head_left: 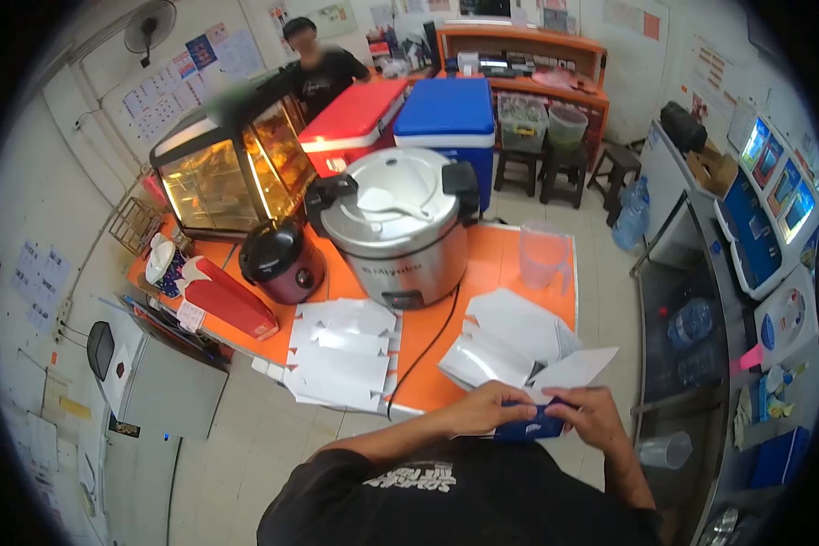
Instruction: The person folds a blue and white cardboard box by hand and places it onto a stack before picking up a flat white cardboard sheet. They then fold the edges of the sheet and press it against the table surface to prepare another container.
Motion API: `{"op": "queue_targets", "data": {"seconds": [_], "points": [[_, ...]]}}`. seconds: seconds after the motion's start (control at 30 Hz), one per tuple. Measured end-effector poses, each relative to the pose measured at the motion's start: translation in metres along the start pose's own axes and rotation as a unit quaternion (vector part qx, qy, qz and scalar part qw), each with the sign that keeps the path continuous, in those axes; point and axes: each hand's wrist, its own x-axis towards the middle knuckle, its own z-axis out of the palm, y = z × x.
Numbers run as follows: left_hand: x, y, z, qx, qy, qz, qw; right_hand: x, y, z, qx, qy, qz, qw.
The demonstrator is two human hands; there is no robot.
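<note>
left hand (482, 408): fingers curled on the near-left end of the blue-and-white carton (541, 420)
right hand (591, 411): pinching the carton's right end
carton: held between both hands, at the near edge of the orange table (500, 259)
near it: white flat cartons (510, 341) just beyond; another stack (341, 355) to the left
far: large rice cooker (400, 227), small dark cooker (280, 259)

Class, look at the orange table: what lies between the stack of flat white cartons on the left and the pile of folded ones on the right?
In the head view, a black power cord from the big rice cooker crosses the bare orange table there.
</note>
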Motion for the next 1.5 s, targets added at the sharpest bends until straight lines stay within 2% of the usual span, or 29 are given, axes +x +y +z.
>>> {"op": "queue_targets", "data": {"seconds": [0.07,0.13,0.2,0.27,0.3,0.33,0.53,0.6,0.63,0.7,0.73,0.8,0.83,0.93,0.97,1.0,1.07,1.13,1.2,1.27,1.43,1.5], "points": [[0.003,-0.006,-0.005,0.043,0.014,0.022,0.999,0.003,0.0,0.004,0.016,-0.002,0.004,1.0],[0.005,-0.012,-0.01,0.086,0.015,0.054,0.995,0.006,-0.001,0.012,-0.125,-0.013,-0.11,0.986],[0.003,-0.01,-0.012,0.093,0.027,0.044,0.994,0.003,-0.011,0.017,-0.138,-0.005,-0.119,0.983],[0.003,-0.007,-0.018,0.096,0.01,0.0,0.995,0.004,-0.02,0.014,-0.177,-0.04,-0.118,0.976],[0.001,-0.002,-0.023,0.121,-0.001,0.024,0.992,0.004,-0.016,0.011,-0.181,-0.057,-0.146,0.971],[-0.001,0.003,-0.025,0.14,0.001,0.09,0.986,0.006,-0.007,0.012,-0.169,-0.049,-0.182,0.967],[-0.018,0.016,-0.047,0.139,-0.035,0.027,0.989,0.005,-0.019,0.02,-0.199,-0.038,-0.171,0.964],[-0.03,0.013,-0.067,-0.141,-0.021,0.068,0.988,0.006,-0.022,0.018,-0.121,0.045,-0.083,0.988],[-0.04,0.019,-0.073,-0.144,-0.023,0.069,0.987,0.009,-0.021,0.014,-0.125,0.045,-0.08,0.988],[-0.06,0.027,-0.075,0.052,0.063,0.231,0.969,0.015,-0.014,0.006,-0.144,0.107,-0.146,0.973],[-0.057,0.024,-0.075,0.049,0.062,0.229,0.97,0.02,-0.013,0.008,-0.144,0.106,-0.142,0.974],[-0.042,0.017,-0.066,0.116,0.236,0.235,0.936,0.027,-0.015,0.011,-0.177,0.165,-0.194,0.951],[-0.035,0.018,-0.06,0.137,0.291,0.266,0.909,0.03,-0.023,0.015,-0.187,0.174,-0.196,0.947],[-0.031,0.033,-0.046,0.142,0.285,0.299,0.9,0.037,-0.039,0.024,-0.238,0.15,-0.163,0.946],[-0.03,0.034,-0.044,0.216,0.286,0.316,0.879,0.04,-0.037,0.029,-0.234,0.159,-0.196,0.939],[-0.029,0.033,-0.045,0.213,0.288,0.315,0.879,0.043,-0.035,0.033,-0.236,0.156,-0.195,0.939],[-0.026,0.028,-0.052,0.31,0.316,0.364,0.819,0.045,-0.032,0.039,-0.222,0.17,-0.202,0.939],[-0.027,0.023,-0.061,0.292,0.338,0.378,0.811,0.043,-0.042,0.039,-0.212,0.164,-0.197,0.943],[-0.029,0.017,-0.069,0.285,0.412,0.367,0.784,0.043,-0.049,0.042,-0.2,0.158,-0.19,0.948],[-0.032,0.017,-0.066,0.294,0.41,0.347,0.791,0.042,-0.052,0.048,-0.21,0.154,-0.198,0.945],[-0.033,0.006,-0.065,0.291,0.355,0.379,0.803,0.044,-0.049,0.048,-0.216,0.158,-0.195,0.944],[-0.036,0.003,-0.066,0.283,0.348,0.343,0.825,0.043,-0.049,0.051,-0.206,0.15,-0.186,0.949]]}}
